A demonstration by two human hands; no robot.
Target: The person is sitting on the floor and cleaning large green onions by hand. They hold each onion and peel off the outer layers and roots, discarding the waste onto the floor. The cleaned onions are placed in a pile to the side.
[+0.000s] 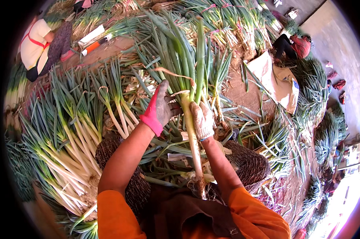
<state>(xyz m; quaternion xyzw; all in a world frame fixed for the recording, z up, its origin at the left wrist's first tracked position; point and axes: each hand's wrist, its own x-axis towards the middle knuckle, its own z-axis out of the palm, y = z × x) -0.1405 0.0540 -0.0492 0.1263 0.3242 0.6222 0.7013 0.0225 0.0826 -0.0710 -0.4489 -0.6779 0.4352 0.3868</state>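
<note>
A large green onion [193, 140] stands lengthwise before me, its roots near my dark apron and its green leaves pointing away. My right hand [202, 119], in a whitish knit glove, is closed around the upper stalk. On the other side, my left hand [162, 109], in a pink glove with a dark grey palm, is beside the stalk with its thumb and fingers apart; the fingertips reach behind the leaves, and whether they touch is hidden. A thin dry brown leaf [175, 73] hangs across the greens.
Many white-stalked green onions [75, 161] lie at the left. Loose leaf trimmings [171, 149] cover the ground between my knees. A torn pale sack [275, 80] lies at the right. Tied onion bundles [239, 18] stand at the back. Other people [36, 44] sit at the upper left and upper right.
</note>
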